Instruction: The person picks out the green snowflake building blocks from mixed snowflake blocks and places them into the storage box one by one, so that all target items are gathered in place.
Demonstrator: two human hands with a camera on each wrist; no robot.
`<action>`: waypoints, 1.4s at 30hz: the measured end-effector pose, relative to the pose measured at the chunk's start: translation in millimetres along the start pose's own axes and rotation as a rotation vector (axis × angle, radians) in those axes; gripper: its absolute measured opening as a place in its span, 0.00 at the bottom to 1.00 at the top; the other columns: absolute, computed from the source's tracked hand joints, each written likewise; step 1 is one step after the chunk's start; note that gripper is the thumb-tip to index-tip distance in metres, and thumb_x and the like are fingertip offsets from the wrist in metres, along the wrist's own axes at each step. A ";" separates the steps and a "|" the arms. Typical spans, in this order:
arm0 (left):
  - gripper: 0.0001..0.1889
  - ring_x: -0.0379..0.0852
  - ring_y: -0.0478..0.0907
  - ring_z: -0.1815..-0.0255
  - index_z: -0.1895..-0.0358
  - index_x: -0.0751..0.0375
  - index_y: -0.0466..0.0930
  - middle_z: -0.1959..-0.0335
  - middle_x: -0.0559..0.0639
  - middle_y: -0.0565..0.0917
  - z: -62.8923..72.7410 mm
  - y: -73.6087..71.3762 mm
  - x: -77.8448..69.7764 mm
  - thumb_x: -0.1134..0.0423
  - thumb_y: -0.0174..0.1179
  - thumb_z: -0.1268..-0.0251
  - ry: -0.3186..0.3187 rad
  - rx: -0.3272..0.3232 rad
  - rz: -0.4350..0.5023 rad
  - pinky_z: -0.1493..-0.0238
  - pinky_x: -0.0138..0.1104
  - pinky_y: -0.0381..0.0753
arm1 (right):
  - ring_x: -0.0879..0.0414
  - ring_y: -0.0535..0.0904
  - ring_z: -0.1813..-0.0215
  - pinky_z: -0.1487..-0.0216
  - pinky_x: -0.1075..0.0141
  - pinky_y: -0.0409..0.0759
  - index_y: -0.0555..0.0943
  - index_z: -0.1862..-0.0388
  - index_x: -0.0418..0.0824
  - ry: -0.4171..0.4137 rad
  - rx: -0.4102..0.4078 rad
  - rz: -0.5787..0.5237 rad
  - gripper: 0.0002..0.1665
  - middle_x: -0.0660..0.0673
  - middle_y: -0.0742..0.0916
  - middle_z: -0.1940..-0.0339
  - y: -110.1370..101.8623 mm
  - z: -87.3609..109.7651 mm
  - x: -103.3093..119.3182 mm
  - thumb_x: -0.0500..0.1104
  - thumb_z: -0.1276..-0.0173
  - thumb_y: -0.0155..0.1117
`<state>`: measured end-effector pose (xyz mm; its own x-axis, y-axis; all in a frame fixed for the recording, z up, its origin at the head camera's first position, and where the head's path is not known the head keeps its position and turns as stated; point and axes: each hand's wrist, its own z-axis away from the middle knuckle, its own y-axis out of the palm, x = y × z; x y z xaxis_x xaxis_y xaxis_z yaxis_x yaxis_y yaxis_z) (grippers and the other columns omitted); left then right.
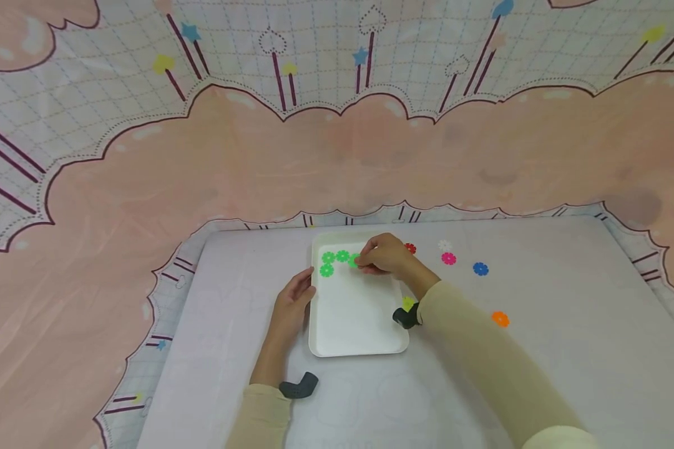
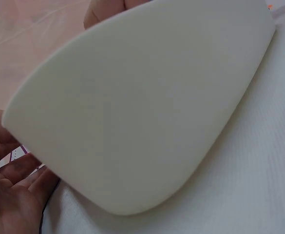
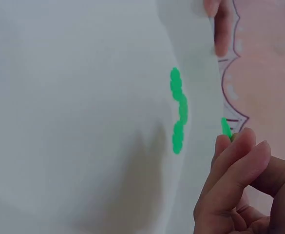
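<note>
In the head view, we see our left arm rise from seven o'clock, its hand (image 1: 293, 302) holding the white tray (image 1: 356, 324) at nine o'clock; our right hand (image 1: 386, 254) bends over its one o'clock edge, near the green flowers (image 1: 342, 255) at eleven. In the left wrist view, our half-open fingers (image 2: 18, 170) meet the rim at eight. In the right wrist view, thumb and fingertips, nearly closed, pinch one green flower (image 3: 226, 127) at four.

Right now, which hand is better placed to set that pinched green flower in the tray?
Right, I'd judge: the right hand pinches the green flower over the white tray, close to three laid flowers. The left hand holds the tray's left edge.
</note>
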<state>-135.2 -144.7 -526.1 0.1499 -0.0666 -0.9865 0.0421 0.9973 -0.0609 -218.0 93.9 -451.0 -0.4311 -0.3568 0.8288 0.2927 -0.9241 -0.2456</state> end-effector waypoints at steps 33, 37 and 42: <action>0.23 0.45 0.68 0.23 0.28 0.48 0.72 0.26 0.47 0.73 0.2 1.0 0.8 0.62 0.56 0.23 -0.008 0.012 0.002 0.24 0.39 0.69 | 0.59 0.86 0.79 0.76 0.73 0.83 0.85 0.65 0.36 0.134 -0.100 -0.175 0.13 0.44 0.90 0.76 36.0 -30.4 -29.8 0.40 0.44 0.81; 0.23 0.45 0.69 0.24 0.28 0.48 0.72 0.26 0.47 0.73 0.1 -0.2 1.8 0.63 0.56 0.23 -0.008 0.009 0.004 0.24 0.39 0.70 | 0.59 0.86 0.79 0.76 0.73 0.83 0.85 0.65 0.36 0.128 -0.118 -0.161 0.13 0.44 0.90 0.76 39.2 -31.9 -31.2 0.40 0.44 0.81; 0.23 0.45 0.68 0.24 0.28 0.47 0.72 0.26 0.47 0.73 0.3 -0.6 2.5 0.63 0.56 0.23 -0.009 0.009 0.001 0.24 0.40 0.69 | 0.60 0.86 0.79 0.78 0.74 0.82 0.85 0.66 0.36 0.121 -0.129 -0.159 0.14 0.45 0.89 0.78 41.2 -32.6 -31.5 0.39 0.45 0.82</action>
<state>-134.5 -145.5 -528.5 0.1584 -0.0657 -0.9852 0.0507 0.9970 -0.0584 -220.1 62.6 -503.6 -0.5645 -0.2121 0.7977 0.1047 -0.9770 -0.1857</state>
